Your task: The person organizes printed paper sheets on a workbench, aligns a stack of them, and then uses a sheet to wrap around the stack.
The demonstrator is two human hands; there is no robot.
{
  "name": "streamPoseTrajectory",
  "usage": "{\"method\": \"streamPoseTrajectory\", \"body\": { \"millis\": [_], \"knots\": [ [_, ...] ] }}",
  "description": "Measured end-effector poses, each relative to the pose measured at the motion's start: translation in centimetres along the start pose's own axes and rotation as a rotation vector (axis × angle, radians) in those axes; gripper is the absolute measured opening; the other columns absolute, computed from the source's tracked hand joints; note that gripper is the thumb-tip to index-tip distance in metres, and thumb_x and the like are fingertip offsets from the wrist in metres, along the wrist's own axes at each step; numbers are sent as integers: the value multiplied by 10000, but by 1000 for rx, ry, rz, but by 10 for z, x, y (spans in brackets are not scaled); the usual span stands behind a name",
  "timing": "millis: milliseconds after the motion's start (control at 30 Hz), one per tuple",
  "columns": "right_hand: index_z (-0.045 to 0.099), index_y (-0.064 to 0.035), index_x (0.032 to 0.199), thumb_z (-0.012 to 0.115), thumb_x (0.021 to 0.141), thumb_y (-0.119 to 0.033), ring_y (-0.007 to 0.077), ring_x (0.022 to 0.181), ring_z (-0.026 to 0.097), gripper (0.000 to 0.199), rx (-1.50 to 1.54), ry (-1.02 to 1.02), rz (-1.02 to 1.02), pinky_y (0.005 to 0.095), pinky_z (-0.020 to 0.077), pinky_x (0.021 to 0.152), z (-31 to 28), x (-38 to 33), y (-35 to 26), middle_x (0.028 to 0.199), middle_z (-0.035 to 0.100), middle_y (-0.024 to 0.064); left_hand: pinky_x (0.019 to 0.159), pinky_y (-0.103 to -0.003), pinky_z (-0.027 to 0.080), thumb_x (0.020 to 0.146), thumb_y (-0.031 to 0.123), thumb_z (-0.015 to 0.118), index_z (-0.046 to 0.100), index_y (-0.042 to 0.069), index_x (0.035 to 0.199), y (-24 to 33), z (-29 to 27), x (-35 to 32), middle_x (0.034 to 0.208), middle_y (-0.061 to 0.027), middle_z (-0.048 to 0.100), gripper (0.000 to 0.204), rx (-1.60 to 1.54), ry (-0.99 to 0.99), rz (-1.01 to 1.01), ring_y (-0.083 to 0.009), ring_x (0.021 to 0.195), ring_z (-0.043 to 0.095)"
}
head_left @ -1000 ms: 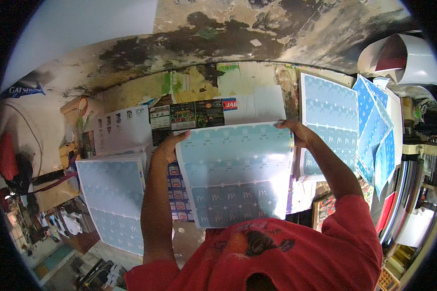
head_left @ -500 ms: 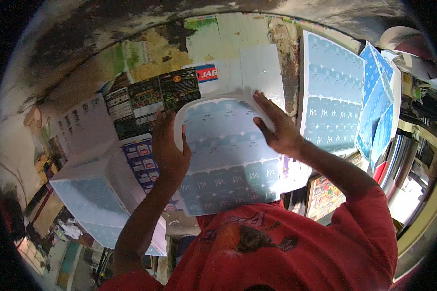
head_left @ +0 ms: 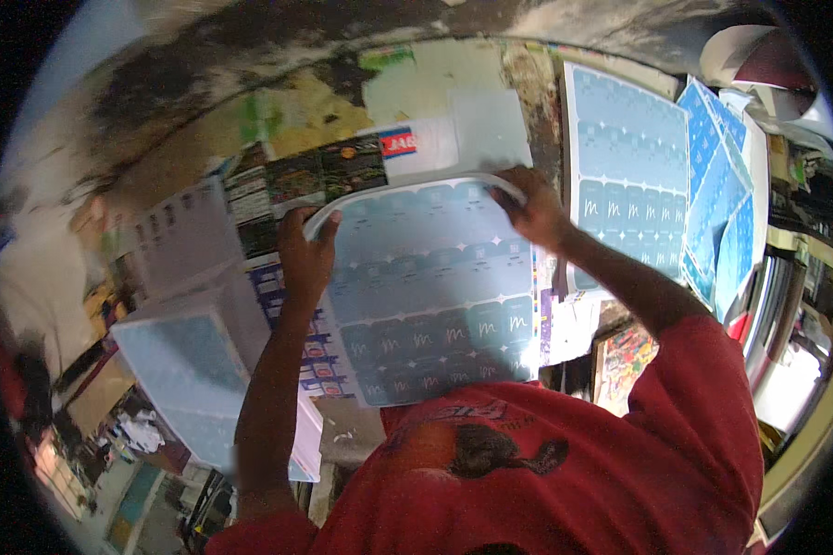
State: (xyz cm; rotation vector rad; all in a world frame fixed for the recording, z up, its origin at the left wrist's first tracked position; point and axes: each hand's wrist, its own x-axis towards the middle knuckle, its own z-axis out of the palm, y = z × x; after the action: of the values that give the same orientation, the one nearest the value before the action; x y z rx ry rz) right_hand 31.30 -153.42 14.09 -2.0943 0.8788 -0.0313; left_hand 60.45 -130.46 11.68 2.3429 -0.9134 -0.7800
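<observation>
A stack of blue printed sheets (head_left: 416,282) lies in front of me, its near edge against my red shirt. Its far edge bends up and shows as a pale band. My left hand (head_left: 307,254) is closed on the far left corner, thumb on the printed face. At the far right corner my right hand (head_left: 534,213) grips the same stack, its fingers curled over the edge. The fingertips behind the sheets are partly hidden.
To the right stands another pile of blue printed sheets (head_left: 627,176), with brighter blue folded sheets (head_left: 720,199) beyond. A pale blue stack (head_left: 180,365) sits at the left. Dark printed sheets (head_left: 292,185) and a white sheet (head_left: 492,129) lie behind, below a stained wall (head_left: 222,74).
Both hands were flat along the stack's sides with fingers stretched out. Now their fingers have closed on its far corners, and the far edge looks straighter.
</observation>
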Motion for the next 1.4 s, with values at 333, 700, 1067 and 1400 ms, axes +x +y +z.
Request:
{"method": "streamPoseTrajectory", "body": {
  "millis": [333, 700, 1067, 1400],
  "knots": [
    [716, -48, 1092, 748, 750, -617, 231, 965, 667, 665, -120, -759, 363, 374, 543, 861, -50, 109, -27, 1033, 700, 154, 1001, -510, 390, 923, 388, 651, 451, 65, 1362, -93, 102, -337, 1383, -278, 431, 581, -148, 163, -177, -464, 1207, 446],
    [616, -28, 1126, 794, 791, -388, 264, 970, 598, 523, -129, -459, -60, 385, 473, 893, 45, 83, -102, 1033, 646, 128, 977, -485, 418, 940, 416, 621, 545, 59, 1311, -67, 97, -364, 1294, -251, 543, 520, -204, -247, -290, -430, 1174, 515],
    [566, -18, 1192, 800, 790, -186, 188, 1020, 597, 494, 622, 237, -213, 321, 451, 921, -99, -127, -120, 1065, 655, 71, 1063, -409, 363, 961, 243, 634, 370, -29, 1399, 15, -72, -305, 1306, -160, 541, 580, -858, 397, 129, -263, 1210, 509],
    [628, 14, 1204, 888, 708, -270, 190, 983, 641, 628, 1003, 596, -76, 335, 500, 903, 18, -217, -60, 1084, 695, 117, 1015, -419, 426, 910, 316, 701, 342, -46, 1422, 5, -60, -241, 1326, -215, 514, 723, -388, 420, 16, -297, 1153, 543]
  ]
}}
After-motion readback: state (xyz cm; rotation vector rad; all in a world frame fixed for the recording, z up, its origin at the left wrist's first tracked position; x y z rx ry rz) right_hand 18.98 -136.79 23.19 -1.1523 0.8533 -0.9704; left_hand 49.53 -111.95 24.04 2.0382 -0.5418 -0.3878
